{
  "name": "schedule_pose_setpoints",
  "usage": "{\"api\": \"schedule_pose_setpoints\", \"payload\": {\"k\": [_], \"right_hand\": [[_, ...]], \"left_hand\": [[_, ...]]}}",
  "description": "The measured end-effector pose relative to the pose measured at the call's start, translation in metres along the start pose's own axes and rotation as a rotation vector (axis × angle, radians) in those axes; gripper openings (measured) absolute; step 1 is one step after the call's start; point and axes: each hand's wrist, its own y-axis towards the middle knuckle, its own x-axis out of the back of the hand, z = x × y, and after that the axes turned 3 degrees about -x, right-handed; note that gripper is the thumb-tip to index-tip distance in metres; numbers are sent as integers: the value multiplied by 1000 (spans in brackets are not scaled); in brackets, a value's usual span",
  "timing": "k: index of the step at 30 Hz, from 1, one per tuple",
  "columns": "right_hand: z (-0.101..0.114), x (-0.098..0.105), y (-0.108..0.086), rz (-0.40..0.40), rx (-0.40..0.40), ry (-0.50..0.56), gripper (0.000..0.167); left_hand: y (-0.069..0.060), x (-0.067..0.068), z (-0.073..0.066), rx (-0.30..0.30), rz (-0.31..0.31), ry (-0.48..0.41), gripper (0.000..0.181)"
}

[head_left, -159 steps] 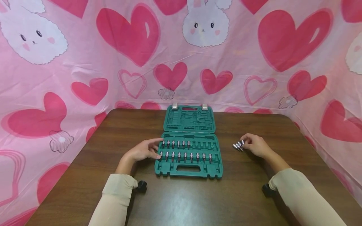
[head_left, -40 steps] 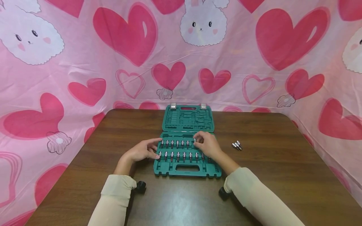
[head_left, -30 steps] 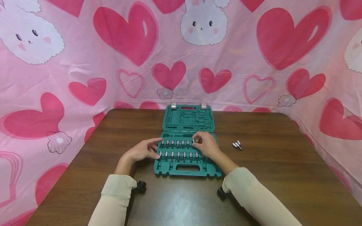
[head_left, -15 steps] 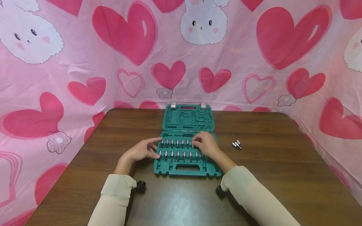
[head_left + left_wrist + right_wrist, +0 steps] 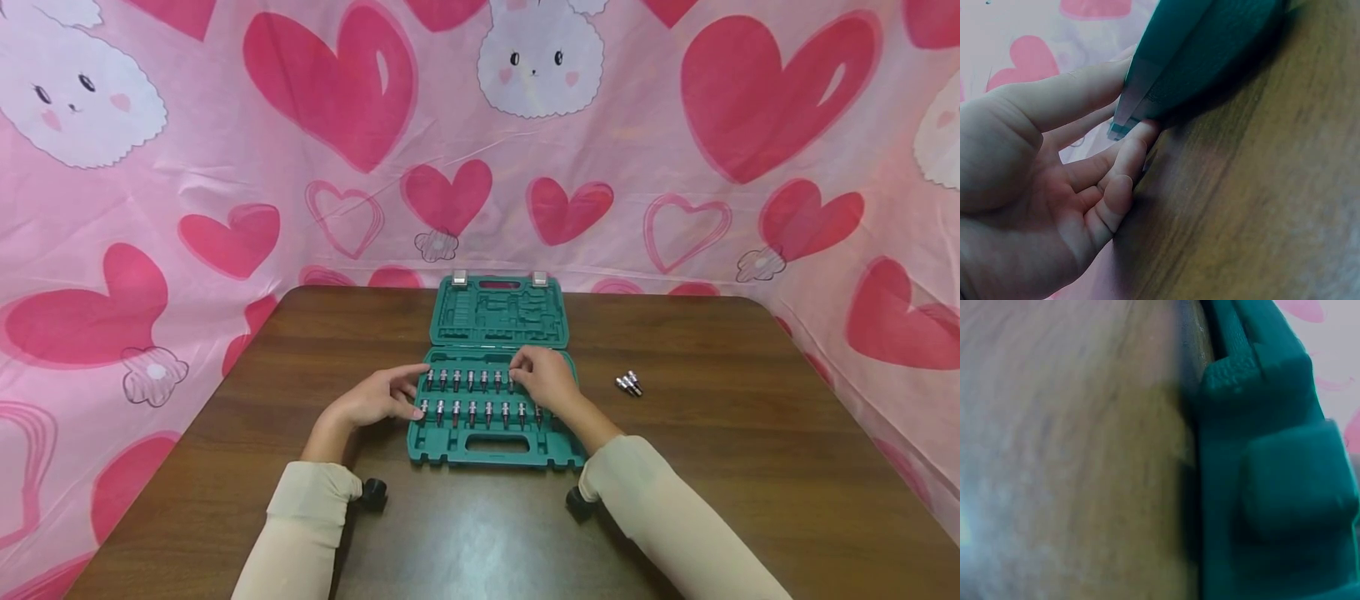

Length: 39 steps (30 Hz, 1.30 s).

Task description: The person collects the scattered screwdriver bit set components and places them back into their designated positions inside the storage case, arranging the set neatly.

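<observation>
A green tool case [image 5: 452, 448] lies unfolded on the table, its lid [image 5: 498, 340] at the far side. Two rows of chrome bit sockets [image 5: 472, 412] stand in its near half. My right hand [image 5: 550, 382] pinches a bit socket [image 5: 512, 385] at the right end of the upper row; the hand covers the slots behind it. At the case's left edge rests my left hand [image 5: 378, 397], thumb and index finger extended onto the rim. In the left wrist view the lower fingers of the left hand [image 5: 1041, 181] bend loosely beside the case wall [image 5: 1185, 62].
A small cluster of loose bit sockets [image 5: 630, 383] lies on the brown wooden table [image 5: 697, 433], right of the case. Pink cloth with hearts [image 5: 450, 196] hangs behind and at both sides. The right wrist view shows only the case's edge [image 5: 1260, 450] and tabletop, blurred.
My right hand has carried a bit socket from the loose cluster leftward to the upper row, and lately shifts only slightly there. The cluster has shrunk. My left hand stays on the case edge.
</observation>
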Motion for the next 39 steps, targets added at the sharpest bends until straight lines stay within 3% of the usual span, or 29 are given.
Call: {"api": "schedule_pose_setpoints", "payload": {"k": [8,16,22,39], "right_hand": [[-2,2,1,5,1,47,4],[-10,8,-1,-79,30,126,4],[-19,18,-5,-114,4,124,6],[-43,48,-14,-112,42,119,12]], "left_hand": [[0,1,0,6,1,6,76],[0,1,1,3,-2,-4,76],[1,1,1,-2,2,7,76],[1,1,1,0,-3,1,77]]}}
